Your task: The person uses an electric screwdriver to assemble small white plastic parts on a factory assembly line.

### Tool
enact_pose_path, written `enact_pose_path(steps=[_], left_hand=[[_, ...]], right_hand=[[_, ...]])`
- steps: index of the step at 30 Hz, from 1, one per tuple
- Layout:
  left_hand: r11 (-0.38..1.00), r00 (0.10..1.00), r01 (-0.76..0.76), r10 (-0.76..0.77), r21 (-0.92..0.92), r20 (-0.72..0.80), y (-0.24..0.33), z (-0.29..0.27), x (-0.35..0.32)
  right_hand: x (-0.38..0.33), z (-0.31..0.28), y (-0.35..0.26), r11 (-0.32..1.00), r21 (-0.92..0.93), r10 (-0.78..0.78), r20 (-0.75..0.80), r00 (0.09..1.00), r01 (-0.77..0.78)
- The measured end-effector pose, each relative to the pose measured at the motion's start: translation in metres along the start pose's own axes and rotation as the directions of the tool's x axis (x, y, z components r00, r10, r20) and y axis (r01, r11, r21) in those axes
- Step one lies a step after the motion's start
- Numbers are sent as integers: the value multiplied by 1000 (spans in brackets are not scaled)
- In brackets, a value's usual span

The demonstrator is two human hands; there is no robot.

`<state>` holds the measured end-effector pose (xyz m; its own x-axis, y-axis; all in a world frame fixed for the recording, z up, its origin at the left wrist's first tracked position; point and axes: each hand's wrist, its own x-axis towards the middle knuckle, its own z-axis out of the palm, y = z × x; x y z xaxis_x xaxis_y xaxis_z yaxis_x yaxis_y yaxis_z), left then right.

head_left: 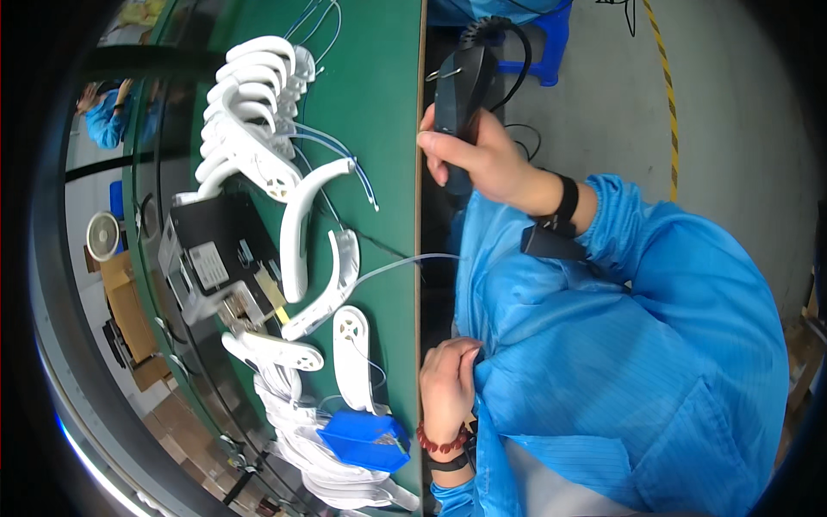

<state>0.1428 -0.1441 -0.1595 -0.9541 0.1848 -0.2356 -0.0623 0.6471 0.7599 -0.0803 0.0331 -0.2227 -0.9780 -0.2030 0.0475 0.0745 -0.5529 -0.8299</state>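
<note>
In the upper middle, my right hand [487, 164] is wrapped around a dark corded handheld tool [457, 95] with a wire loop on its side and a coiled cord at its top end. It is held just off the edge of the green table [379, 241]. Lower down, my left hand [448, 379] is closed at the table edge against the blue jacket. Its fingertips are tucked in, and anything between them is hidden. Nearest to it on the table lies a white curved housing [351, 353] with a round hub and a thin wire.
A row of white curved parts [258, 86] stands at the upper left, near a black box-shaped device [228, 241]. A blue bin [366, 439] with small pieces sits beside bundled white parts [310, 465]. Thin tubes [405, 260] cross the table edge. A blue stool [547, 52] stands upper right.
</note>
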Motion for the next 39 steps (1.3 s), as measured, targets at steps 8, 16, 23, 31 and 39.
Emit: enact_pose_path(steps=[8,16,23,31,39], left_hand=[[899,854,438,-410,-16,320,-6,27,52],[246,351,819,-929,-518,113,-71,118,123],[416,362,861,-906,-295,-220,-249,164,59],[374,258,879,-895,-296,-364,-281,123,22],[462,277,799,-852,-385,-445,-339,82,72]], right_hand=[[20,-33,8,946,251,244,-126,962,-207],[33,-127,93,937,273,322,-443,836,-216],[-3,-168,101,795,-166,463,-454,761,-583],[-33,-160,94,709,-524,359,-306,882,-471],[-35,-131,111,708,-470,451,-273,850,-527]])
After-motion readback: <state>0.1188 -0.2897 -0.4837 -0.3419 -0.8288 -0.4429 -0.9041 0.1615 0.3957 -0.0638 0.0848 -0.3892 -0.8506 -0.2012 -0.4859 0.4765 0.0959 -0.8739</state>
